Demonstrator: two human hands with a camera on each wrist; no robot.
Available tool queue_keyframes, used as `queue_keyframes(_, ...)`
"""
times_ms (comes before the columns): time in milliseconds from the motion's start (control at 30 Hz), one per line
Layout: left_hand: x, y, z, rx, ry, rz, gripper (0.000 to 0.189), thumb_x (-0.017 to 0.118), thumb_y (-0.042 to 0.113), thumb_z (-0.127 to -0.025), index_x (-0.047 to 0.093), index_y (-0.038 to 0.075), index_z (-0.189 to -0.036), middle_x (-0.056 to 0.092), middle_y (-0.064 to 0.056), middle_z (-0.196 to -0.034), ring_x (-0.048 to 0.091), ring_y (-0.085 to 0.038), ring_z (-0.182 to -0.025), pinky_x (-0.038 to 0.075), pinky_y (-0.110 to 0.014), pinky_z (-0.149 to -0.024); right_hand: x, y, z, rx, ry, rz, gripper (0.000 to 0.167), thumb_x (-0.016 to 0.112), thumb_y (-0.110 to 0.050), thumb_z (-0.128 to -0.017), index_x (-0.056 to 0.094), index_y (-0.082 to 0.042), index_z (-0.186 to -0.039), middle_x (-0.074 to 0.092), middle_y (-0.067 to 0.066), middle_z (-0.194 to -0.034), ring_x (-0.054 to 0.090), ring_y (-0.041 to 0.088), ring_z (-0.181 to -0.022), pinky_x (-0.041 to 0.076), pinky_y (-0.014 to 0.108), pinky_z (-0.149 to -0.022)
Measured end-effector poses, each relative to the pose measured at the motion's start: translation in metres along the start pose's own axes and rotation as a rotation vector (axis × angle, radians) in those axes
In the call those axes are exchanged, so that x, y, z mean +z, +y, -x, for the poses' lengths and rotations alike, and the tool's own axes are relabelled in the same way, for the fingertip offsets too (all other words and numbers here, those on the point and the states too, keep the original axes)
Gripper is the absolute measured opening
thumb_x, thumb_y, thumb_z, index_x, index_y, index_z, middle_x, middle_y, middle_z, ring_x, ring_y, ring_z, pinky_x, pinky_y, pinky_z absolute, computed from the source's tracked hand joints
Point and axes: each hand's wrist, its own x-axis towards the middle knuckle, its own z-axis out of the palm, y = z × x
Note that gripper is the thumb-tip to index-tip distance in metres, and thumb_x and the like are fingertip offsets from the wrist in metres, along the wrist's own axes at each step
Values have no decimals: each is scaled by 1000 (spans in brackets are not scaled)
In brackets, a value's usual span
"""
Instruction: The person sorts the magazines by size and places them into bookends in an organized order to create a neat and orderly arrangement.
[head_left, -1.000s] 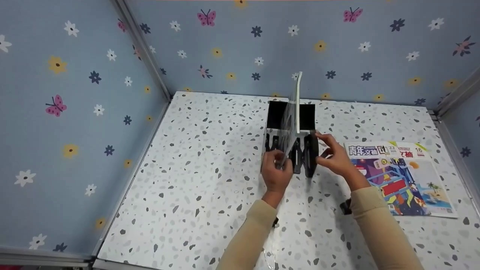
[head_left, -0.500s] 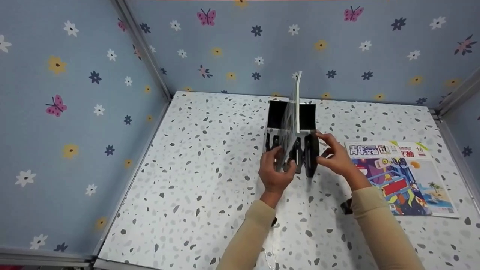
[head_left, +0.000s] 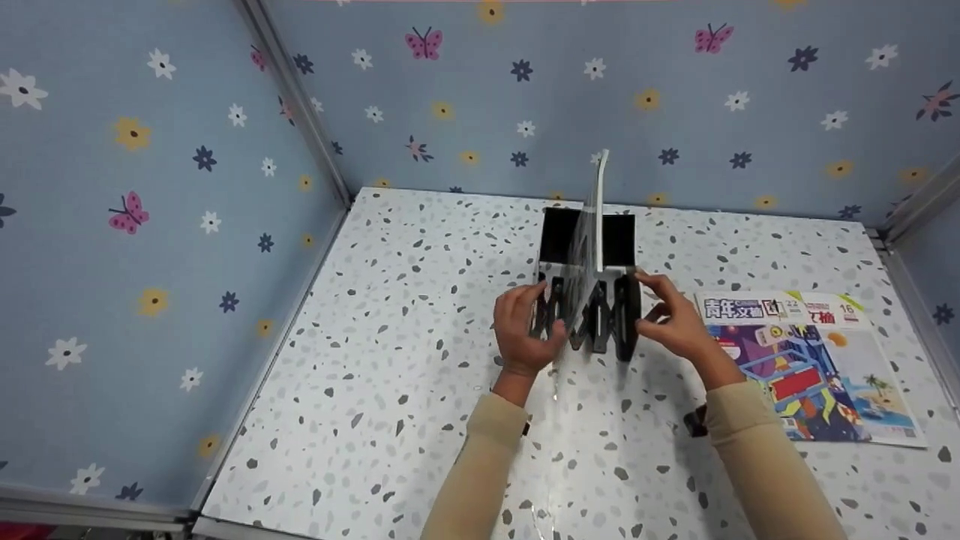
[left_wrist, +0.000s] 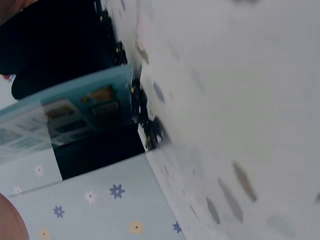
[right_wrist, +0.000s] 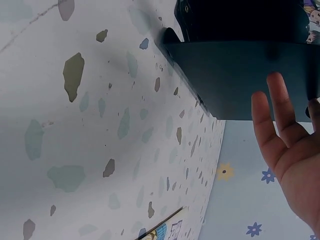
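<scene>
A black expandable book rack (head_left: 619, 240) with folding crossed slats at its base stands toward the back of the table. One thin booklet (head_left: 601, 214) stands upright in it, its glossy cover (left_wrist: 100, 102) facing left. My left hand (head_left: 521, 330) is beside the rack's near left part, fingers and thumb spread, apart from the booklet. My right hand (head_left: 675, 322) is at the rack's right end panel (right_wrist: 240, 80), with fairly straight fingers (right_wrist: 280, 102) at its outer face. The right thumb is largely hidden in the wrist view.
Two overlapping magazines (head_left: 795, 375) lie flat on the speckled table (head_left: 375, 337), right of my right hand. Flower-patterned panels (head_left: 465, 97) close off the back and sides. A small black object (head_left: 696, 421) lies by the right sleeve.
My left hand has let go around the booklet's near edge and moved left, fingers spreading. The right hand stays at the end panel. The head view has shifted slightly.
</scene>
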Motion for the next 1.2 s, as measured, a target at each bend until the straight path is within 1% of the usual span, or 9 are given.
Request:
queue_keyframes(133, -4, -10, -9, -164, -160, 137, 50, 58, 21, -79, 61, 10, -127, 59, -9, -124, 55, -22, -114, 45, -39, -96, -2, 20, -4, -6, -10, 49, 71, 65, 2, -78, 42, -11, -144, 36, 14, -154, 59, 18, -70, 51, 25, -60)
queue_keyframes(267, -8, -18, -13, -336, -323, 311, 54, 49, -1, -81, 55, 9, -134, 53, -12, -137, 47, -24, -129, 41, -44, -100, -6, 28, -5, -21, -32, 147, 72, 67, -6, -81, 40, -20, -146, 39, 14, -152, 60, 15, -74, 52, 28, -65)
queue_keyframes(367, -11, -19, -16, -396, -387, 392, 56, 42, -10, -83, 52, 3, -136, 49, -16, -142, 43, -28, -134, 40, -49, -100, -9, 27, -5, -39, -42, 197, 72, 68, -10, -81, 40, -24, -145, 40, 11, -152, 61, 15, -77, 54, 29, -65)
queue_keyframes(500, -21, -9, -25, -404, -410, 412, 51, 40, -13, -84, 51, -6, -134, 48, -23, -142, 42, -35, -135, 40, -51, -101, -10, 23, -6, -56, -43, 229, 72, 69, -11, -80, 40, -25, -146, 39, 5, -153, 64, 18, -82, 55, 29, -65)
queue_keyframes(600, -28, 1, -34, -404, -420, 402, 48, 40, -11, -85, 51, -8, -131, 49, -27, -139, 43, -38, -133, 41, -50, -101, -10, 21, -6, -60, -36, 226, 73, 69, -10, -79, 40, -21, -146, 37, 5, -154, 65, 24, -87, 56, 38, -69)
queue_keyframes(800, -32, 6, -38, -433, -473, 373, 47, 42, -6, -87, 51, -4, -133, 48, -24, -140, 40, -36, -136, 39, -50, -104, -12, 18, -5, -37, -21, 220, 74, 70, -10, -79, 40, -15, -147, 41, 13, -150, 62, 37, -104, 49, 55, -82)
queue_keyframes(1000, -28, 2, -37, -397, -454, 370, 46, 45, -11, -86, 52, -5, -131, 51, -25, -137, 42, -39, -135, 35, -47, -110, -14, 17, -3, -42, -17, 233, 77, 70, -12, -79, 37, -18, -149, 39, 15, -150, 52, 40, -121, 40, 59, -94)
queue_keyframes(1100, -17, -12, -27, -379, -450, 373, 47, 47, -13, -84, 51, -7, -131, 52, -26, -135, 41, -40, -135, 31, -46, -113, -16, 17, -2, -69, -4, 228, 78, 69, -12, -78, 36, -17, -149, 38, 15, -151, 46, 41, -126, 34, 61, -100)
queue_keyframes(1200, -7, -26, -17, -378, -459, 376, 48, 48, -10, -85, 51, -4, -133, 52, -23, -136, 41, -35, -137, 30, -45, -114, -19, 18, -2, -127, 21, 239, 75, 69, -14, -79, 40, -15, -148, 40, 15, -150, 41, 41, -132, 27, 63, -106)
